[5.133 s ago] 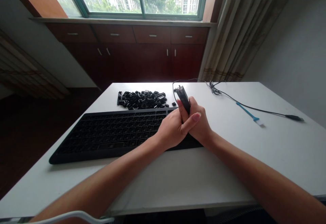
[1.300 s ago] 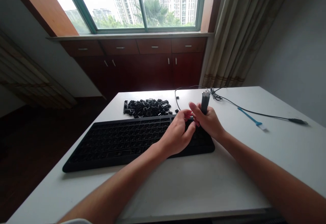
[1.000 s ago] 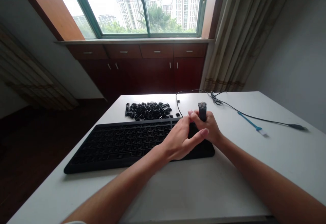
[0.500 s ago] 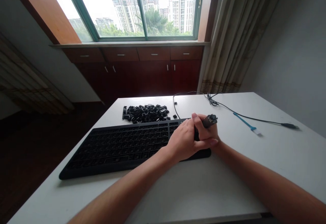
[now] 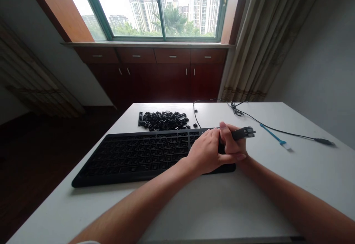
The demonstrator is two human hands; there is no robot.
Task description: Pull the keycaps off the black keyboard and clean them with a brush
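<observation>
Lying beyond the keyboard, loose black keycaps.

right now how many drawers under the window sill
4 drawers, in one row under the window sill: far left, centre left, centre right, far right. None looks hidden.

A black cable, a blue plastic strip, a white table, beige curtains, dark red wooden cabinets
</observation>
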